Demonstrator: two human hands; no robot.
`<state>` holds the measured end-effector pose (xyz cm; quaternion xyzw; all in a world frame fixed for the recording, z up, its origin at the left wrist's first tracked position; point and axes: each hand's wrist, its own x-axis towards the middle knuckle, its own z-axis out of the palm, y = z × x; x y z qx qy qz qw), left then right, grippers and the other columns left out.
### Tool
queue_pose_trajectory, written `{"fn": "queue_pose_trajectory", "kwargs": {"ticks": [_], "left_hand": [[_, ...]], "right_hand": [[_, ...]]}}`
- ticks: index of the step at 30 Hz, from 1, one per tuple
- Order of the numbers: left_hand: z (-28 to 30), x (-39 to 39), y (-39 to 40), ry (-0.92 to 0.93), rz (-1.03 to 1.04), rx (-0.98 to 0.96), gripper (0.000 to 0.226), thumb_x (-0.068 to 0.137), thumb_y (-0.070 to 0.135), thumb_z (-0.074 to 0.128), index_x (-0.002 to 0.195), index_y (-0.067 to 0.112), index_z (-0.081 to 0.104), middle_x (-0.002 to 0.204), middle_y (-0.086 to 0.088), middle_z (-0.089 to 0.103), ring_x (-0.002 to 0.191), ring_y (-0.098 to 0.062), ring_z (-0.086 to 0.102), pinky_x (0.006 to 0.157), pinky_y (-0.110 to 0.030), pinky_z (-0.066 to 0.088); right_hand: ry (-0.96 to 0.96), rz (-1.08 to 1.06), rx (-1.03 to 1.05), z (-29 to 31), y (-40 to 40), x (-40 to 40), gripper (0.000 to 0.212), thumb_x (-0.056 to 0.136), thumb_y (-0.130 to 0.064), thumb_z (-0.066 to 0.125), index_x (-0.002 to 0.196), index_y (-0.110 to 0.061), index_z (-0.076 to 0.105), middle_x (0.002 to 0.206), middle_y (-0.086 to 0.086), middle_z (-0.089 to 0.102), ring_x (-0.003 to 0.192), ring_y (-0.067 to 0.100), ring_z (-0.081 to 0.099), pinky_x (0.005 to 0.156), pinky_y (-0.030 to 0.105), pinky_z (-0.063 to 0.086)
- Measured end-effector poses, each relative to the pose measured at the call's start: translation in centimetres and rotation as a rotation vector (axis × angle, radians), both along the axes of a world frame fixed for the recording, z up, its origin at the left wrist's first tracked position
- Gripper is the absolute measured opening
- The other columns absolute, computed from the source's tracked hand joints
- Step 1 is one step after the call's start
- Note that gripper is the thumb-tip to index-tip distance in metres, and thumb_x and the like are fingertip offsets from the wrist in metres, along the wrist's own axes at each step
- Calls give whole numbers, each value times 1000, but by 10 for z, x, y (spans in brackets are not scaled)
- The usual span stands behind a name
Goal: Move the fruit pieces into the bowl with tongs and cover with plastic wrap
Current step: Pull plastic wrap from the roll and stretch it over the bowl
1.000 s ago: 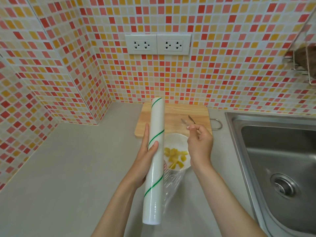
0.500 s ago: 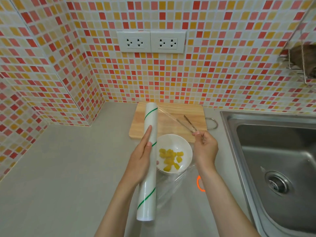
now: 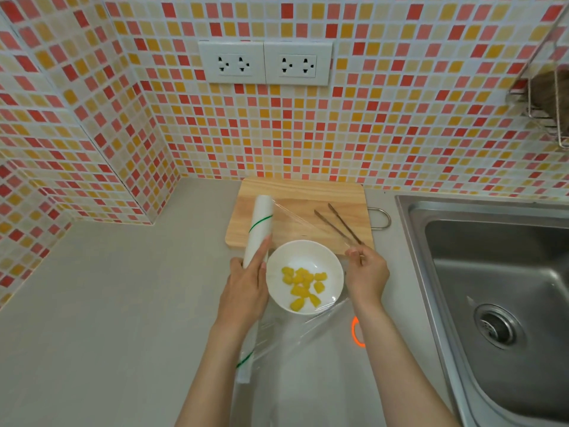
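A white bowl (image 3: 277, 272) with several yellow fruit pieces (image 3: 303, 286) stands on the counter in front of the wooden cutting board (image 3: 295, 195). My left hand (image 3: 246, 288) holds the plastic wrap roll (image 3: 258, 229), white with green stripes, just left of the bowl. My right hand (image 3: 368, 272) pinches the edge of the clear wrap sheet (image 3: 308, 328) at the bowl's right side. The sheet stretches from the roll over the bowl and lies crumpled on the counter nearer me. The metal tongs (image 3: 337, 223) lie on the board's right part.
A steel sink (image 3: 492, 288) fills the right side. The grey counter (image 3: 107, 303) extends left to the tiled corner wall. Two sockets (image 3: 264, 63) sit on the wall above the board. A wire rack (image 3: 545, 97) hangs at upper right. An orange ring (image 3: 357, 331) lies under my right forearm.
The roll has come down from a raised, tilted pose to lie low beside the bowl. My right hand moved right and down, pulling the film across the bowl.
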<state>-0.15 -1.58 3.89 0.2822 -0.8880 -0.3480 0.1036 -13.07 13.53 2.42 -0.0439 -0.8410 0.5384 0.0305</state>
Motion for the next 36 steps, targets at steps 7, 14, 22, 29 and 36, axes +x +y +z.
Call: {"fn": "queue_pose_trajectory", "kwargs": {"ticks": [7, 14, 22, 29, 36], "left_hand": [[-16, 3, -9, -91, -23, 34, 44, 98, 44, 24, 138, 62, 16, 104, -3, 38, 80, -27, 55, 82, -34, 44], [-30, 7, -6, -106, 4, -1, 41, 97, 50, 16, 133, 69, 13, 107, 0, 39, 82, -30, 57, 77, -34, 42], [-35, 10, 1, -45, 11, -1, 40, 95, 53, 13, 126, 76, 5, 106, 3, 38, 78, -25, 56, 73, -34, 44], [-33, 8, 2, -58, 20, 50, 56, 68, 85, 11, 123, 79, 3, 103, 6, 35, 69, -9, 55, 61, -28, 39], [-34, 8, 4, -79, 46, 41, 62, 67, 86, 8, 129, 74, 7, 101, 6, 33, 67, -8, 54, 55, -25, 37]], "right_hand": [[-89, 11, 0, -13, 0, -5, 18, 86, -5, 51, 80, -1, 68, 86, 17, 69, 75, 23, 53, 66, 25, 33], [-290, -2, -168, -22, -1, -6, 16, 85, -6, 56, 82, -4, 71, 91, 17, 71, 82, 24, 61, 80, 34, 47], [-481, 13, -583, -21, -3, 2, 33, 74, -7, 69, 100, -28, 67, 78, 5, 70, 64, 21, 65, 55, 29, 53], [-481, 97, -579, -24, -3, 5, 36, 78, -3, 59, 101, -29, 66, 48, -6, 60, 42, 13, 52, 41, 21, 43], [-459, 185, -562, -26, -2, 6, 24, 84, -7, 58, 85, -27, 71, 73, -1, 69, 61, 15, 62, 43, 18, 45]]}}
